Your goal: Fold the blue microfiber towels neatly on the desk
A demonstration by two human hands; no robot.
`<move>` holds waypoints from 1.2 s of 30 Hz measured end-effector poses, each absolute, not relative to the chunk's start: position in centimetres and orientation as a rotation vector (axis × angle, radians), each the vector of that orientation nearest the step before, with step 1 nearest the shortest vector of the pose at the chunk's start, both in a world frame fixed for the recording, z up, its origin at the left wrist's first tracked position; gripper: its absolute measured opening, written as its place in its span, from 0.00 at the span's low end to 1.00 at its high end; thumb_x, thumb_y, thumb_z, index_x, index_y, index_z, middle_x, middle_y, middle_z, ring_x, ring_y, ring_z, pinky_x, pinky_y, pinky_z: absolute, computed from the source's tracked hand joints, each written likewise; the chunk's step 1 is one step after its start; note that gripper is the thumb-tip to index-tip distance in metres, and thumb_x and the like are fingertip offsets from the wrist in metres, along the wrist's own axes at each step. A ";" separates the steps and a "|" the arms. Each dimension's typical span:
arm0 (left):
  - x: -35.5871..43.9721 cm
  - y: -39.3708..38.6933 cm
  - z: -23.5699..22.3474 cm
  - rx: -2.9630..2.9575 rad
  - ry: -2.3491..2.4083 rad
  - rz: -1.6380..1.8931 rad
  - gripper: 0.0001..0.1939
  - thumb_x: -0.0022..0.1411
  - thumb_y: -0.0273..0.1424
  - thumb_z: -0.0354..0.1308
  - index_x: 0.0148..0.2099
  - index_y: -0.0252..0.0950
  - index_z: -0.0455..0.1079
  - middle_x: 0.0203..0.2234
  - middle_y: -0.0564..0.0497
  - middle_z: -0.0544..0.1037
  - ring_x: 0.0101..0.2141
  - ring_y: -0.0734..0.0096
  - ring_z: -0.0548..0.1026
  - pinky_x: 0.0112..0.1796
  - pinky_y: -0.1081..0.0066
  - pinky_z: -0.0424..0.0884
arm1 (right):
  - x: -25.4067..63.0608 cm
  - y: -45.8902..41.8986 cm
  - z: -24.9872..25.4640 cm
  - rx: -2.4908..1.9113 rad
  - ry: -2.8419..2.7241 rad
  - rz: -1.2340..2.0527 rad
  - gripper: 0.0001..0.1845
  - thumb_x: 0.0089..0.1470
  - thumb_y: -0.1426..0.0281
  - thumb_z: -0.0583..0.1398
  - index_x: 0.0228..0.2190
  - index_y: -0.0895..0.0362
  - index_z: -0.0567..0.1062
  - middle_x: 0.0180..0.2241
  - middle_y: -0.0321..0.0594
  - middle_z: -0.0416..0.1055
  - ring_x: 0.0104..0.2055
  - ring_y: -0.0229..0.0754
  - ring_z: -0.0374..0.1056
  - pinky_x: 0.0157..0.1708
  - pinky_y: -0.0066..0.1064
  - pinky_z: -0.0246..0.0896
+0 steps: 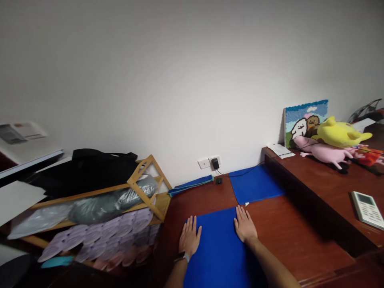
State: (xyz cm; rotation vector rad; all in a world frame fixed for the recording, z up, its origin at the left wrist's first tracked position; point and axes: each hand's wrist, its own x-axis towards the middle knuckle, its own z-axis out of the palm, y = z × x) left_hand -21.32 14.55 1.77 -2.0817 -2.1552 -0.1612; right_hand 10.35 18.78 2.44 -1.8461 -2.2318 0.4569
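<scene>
A blue cloth [217, 244] lies spread flat on the reddish-brown wooden desk [288, 228], running down to the bottom of the view. My left hand [191, 236] rests flat on its left edge, fingers stretched out; a watch [182, 257] is on that wrist. On the right edge, near the far corner, my right hand [244, 225] lies flat with its fingers extended. Beyond it is a second blue cloth [255, 185], laid flat with a small white tag at its near edge. A folded blue cloth [192, 185] with a green border sits against the wall.
At left, a wooden rack [162, 206] holds lilac slippers [99, 236], plastic-wrapped items and a black bag [87, 172]. A black plug [215, 163] and cable are at the wall. The raised surface at right bears plush toys [342, 134], a picture [306, 120] and a white keypad device [367, 208].
</scene>
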 end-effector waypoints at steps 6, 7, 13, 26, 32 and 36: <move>-11.4 14.6 3.5 -2.368 -1.950 -0.277 0.32 0.77 0.43 0.33 0.75 0.35 0.53 0.72 0.45 0.59 0.71 0.60 0.57 0.70 0.54 0.55 | 10.4 18.8 2.5 -1.843 -2.220 0.483 0.37 0.68 0.60 0.39 0.72 0.64 0.46 0.75 0.42 0.39 0.77 0.43 0.34 0.74 0.42 0.28; -9.0 14.7 3.4 -2.444 -1.921 -0.291 0.33 0.77 0.44 0.33 0.75 0.35 0.52 0.72 0.46 0.58 0.71 0.61 0.56 0.70 0.54 0.55 | 10.4 18.8 2.5 -1.842 -2.232 0.480 0.37 0.68 0.61 0.39 0.72 0.65 0.46 0.75 0.43 0.39 0.77 0.43 0.34 0.74 0.42 0.28; -1.9 15.5 2.2 -2.566 -2.030 -0.279 0.35 0.77 0.46 0.28 0.76 0.35 0.49 0.74 0.45 0.53 0.73 0.59 0.51 0.71 0.51 0.52 | 10.6 18.8 2.1 -1.814 -2.301 0.452 0.36 0.68 0.61 0.39 0.72 0.63 0.47 0.75 0.43 0.37 0.77 0.44 0.31 0.74 0.42 0.27; -19.9 10.2 1.5 -2.078 -2.367 -0.240 0.40 0.75 0.54 0.32 0.76 0.32 0.47 0.74 0.42 0.50 0.73 0.57 0.49 0.70 0.51 0.51 | 10.5 18.6 1.6 -1.858 -2.247 0.437 0.37 0.69 0.60 0.37 0.72 0.65 0.45 0.75 0.41 0.38 0.77 0.43 0.34 0.74 0.41 0.28; -20.8 9.8 0.8 -2.025 -2.352 -0.312 0.41 0.75 0.54 0.32 0.76 0.29 0.48 0.74 0.40 0.52 0.73 0.57 0.51 0.70 0.52 0.52 | 10.6 18.8 1.3 -1.850 -2.254 0.405 0.38 0.69 0.60 0.38 0.72 0.65 0.47 0.75 0.43 0.41 0.77 0.43 0.36 0.74 0.42 0.29; -20.4 9.9 0.6 -2.020 -2.310 -0.341 0.40 0.75 0.53 0.33 0.76 0.32 0.49 0.74 0.40 0.54 0.72 0.55 0.52 0.69 0.51 0.53 | 10.7 18.1 2.1 -1.857 -2.252 0.407 0.37 0.69 0.61 0.38 0.72 0.66 0.48 0.75 0.44 0.41 0.77 0.44 0.36 0.74 0.43 0.30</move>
